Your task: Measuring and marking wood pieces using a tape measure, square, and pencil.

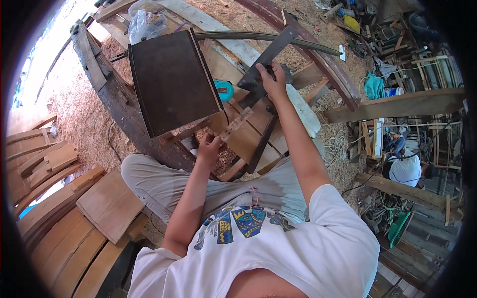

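My left hand [209, 149] is closed on one end of a thin, light wooden strip [237, 124] with dark spots along it. Farther right, my right hand [274, 82] grips a dark, flat bar [278, 47] that slants up to the right and has a small hole near its far end. The fingers partly hide the held part, so its exact kind is unclear. A round turquoise object [224, 90] sits between the two hands. Just left of it lies a large dark brown panel [174, 82] with raised edges. Boards [243, 141] lie below the strip, in front of my lap.
Curved timbers [318, 54] and a long beam [397, 105] cross the sawdust-covered ground. Stacked planks [69, 238] stand at the left. A clear plastic bag [145, 25] rests behind the panel. Tangled cord [338, 144] lies at right; a person in white [405, 169] is beyond it.
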Demonstrator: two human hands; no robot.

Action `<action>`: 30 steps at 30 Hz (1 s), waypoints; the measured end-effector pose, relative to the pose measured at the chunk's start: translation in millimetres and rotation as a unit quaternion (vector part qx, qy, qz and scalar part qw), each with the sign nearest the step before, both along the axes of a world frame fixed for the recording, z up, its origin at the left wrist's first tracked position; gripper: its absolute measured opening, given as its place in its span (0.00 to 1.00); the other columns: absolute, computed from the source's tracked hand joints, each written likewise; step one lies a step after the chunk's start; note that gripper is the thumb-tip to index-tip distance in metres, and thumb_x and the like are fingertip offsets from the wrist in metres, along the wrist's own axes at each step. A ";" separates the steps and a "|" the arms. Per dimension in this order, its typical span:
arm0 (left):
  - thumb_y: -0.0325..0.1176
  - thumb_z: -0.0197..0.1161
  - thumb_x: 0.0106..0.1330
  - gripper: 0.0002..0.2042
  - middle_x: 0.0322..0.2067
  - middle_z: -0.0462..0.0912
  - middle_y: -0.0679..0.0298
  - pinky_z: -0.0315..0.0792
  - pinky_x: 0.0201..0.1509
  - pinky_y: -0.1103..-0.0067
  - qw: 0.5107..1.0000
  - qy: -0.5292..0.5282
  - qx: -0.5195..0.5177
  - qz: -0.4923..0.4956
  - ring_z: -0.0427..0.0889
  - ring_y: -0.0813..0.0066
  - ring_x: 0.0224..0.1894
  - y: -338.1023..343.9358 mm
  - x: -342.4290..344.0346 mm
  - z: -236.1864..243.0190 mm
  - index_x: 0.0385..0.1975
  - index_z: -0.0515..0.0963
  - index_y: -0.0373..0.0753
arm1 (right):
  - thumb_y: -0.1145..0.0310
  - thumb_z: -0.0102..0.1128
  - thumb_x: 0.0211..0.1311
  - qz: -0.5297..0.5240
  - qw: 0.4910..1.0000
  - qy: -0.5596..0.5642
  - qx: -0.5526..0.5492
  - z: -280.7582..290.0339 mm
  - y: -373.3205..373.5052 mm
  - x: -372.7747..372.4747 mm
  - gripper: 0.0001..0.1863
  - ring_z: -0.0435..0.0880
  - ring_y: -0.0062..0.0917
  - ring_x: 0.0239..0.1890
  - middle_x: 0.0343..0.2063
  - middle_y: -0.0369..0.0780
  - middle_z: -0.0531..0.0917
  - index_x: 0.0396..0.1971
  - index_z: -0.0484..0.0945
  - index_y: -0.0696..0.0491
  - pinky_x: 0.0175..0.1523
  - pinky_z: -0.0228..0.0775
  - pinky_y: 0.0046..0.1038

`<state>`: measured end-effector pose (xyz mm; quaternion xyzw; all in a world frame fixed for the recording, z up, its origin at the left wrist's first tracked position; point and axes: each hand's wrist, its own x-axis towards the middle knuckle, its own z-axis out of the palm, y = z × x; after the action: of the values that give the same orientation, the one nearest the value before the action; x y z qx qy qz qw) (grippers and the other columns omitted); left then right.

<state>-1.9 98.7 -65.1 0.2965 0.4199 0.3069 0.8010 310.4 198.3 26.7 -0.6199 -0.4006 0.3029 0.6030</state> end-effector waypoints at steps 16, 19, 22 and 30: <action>0.37 0.66 0.69 0.19 0.46 0.89 0.41 0.81 0.56 0.60 0.835 0.368 0.349 -0.214 0.89 0.44 0.53 -11.1 -1.7 30.1 0.57 0.81 0.36 | 0.74 0.67 0.77 -0.079 0.930 0.186 0.307 146.3 -79.1 -8.3 0.09 0.86 0.20 0.40 0.41 0.33 0.85 0.52 0.79 0.52 0.44 0.84 0.27; 0.38 0.66 0.68 0.21 0.47 0.89 0.42 0.81 0.57 0.57 0.799 0.425 0.341 -0.255 0.88 0.43 0.53 -11.1 0.8 29.6 0.58 0.79 0.36 | 0.72 0.68 0.76 -0.114 0.969 0.140 0.168 150.0 -136.9 -5.4 0.06 0.84 0.18 0.34 0.34 0.32 0.84 0.47 0.81 0.52 0.37 0.79 0.25; 0.41 0.64 0.69 0.22 0.47 0.88 0.41 0.80 0.57 0.55 0.782 0.423 0.360 -0.283 0.87 0.42 0.53 -18.0 2.8 31.1 0.59 0.77 0.36 | 0.68 0.69 0.76 -0.106 0.981 0.128 0.101 125.5 -203.5 -9.2 0.08 0.82 0.16 0.29 0.31 0.31 0.82 0.47 0.81 0.52 0.32 0.75 0.24; 0.41 0.61 0.74 0.17 0.39 0.90 0.45 0.81 0.51 0.59 0.832 0.267 0.321 -0.366 0.91 0.46 0.44 -32.0 10.9 52.0 0.57 0.79 0.39 | 0.63 0.67 0.78 -0.261 0.952 0.148 -0.060 70.4 -317.7 -55.9 0.09 0.78 0.15 0.25 0.28 0.31 0.81 0.46 0.83 0.53 0.30 0.71 0.23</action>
<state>9.0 66.7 -13.1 0.7392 0.3566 0.0176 0.5711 254.5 -119.4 97.1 -0.6862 -0.1124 0.2465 0.6751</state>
